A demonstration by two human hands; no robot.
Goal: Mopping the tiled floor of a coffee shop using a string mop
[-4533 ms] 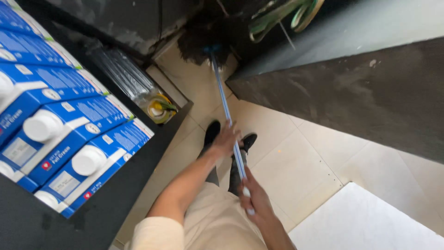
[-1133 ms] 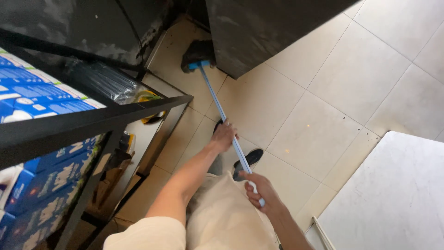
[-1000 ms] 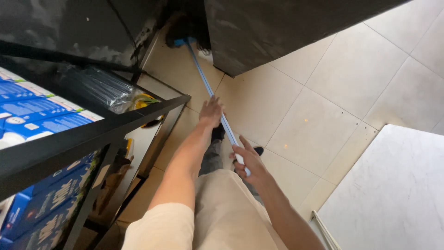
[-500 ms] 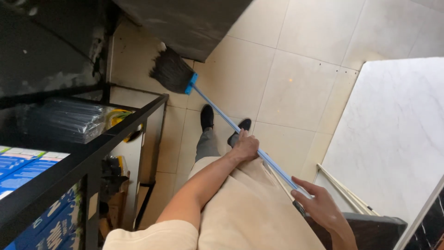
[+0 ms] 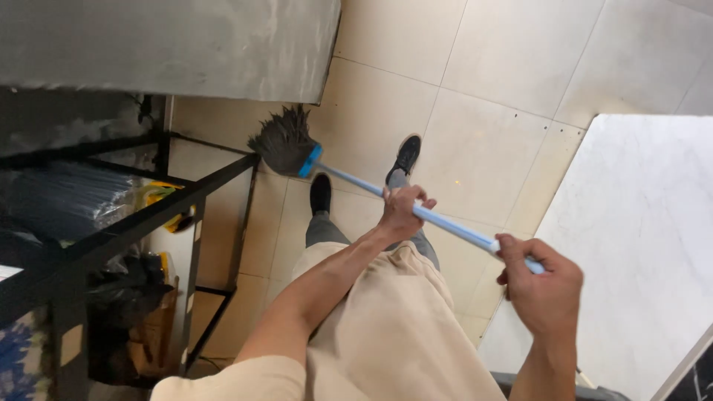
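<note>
A: Noting the broom (image 5: 349,177): light blue shaft, dark bristle head (image 5: 282,142) lying on the tile out ahead of the left hand, just beside the corner of the black metal rack. Shaft is running diagonally back across the person's front to the right hand.

B: Hands?

A: Left hand (image 5: 402,211) is wrapping the shaft about midway, fingers curled over it. Right hand (image 5: 541,278) is closing around the upper end, thumb on top. Both gripping, neither spread.

B: How far along is the sweeping looking?

A: Judging only: partway. The beige floor tiles (image 5: 475,141) beyond the hands are looking free of visible litter, but no gathered pile is showing, and the bristles are sitting at the rack's foot near the grey wall (image 5: 171,44), so that corner seems the spot being worked. Fine dust cannot be told at this distance.

B: What is crowding the work?

A: To the left of the left hand, the black metal rack (image 5: 141,223), with wrapped dark goods (image 5: 67,200) and something yellow (image 5: 167,200) on a shelf, and black bags (image 5: 126,289) lower down. Its legs are narrowing the reach. The person's own black shoes (image 5: 319,194) are standing right under the shaft. To the right of the right hand, a pale marbled slab (image 5: 646,223) is hemming in that side.
</note>
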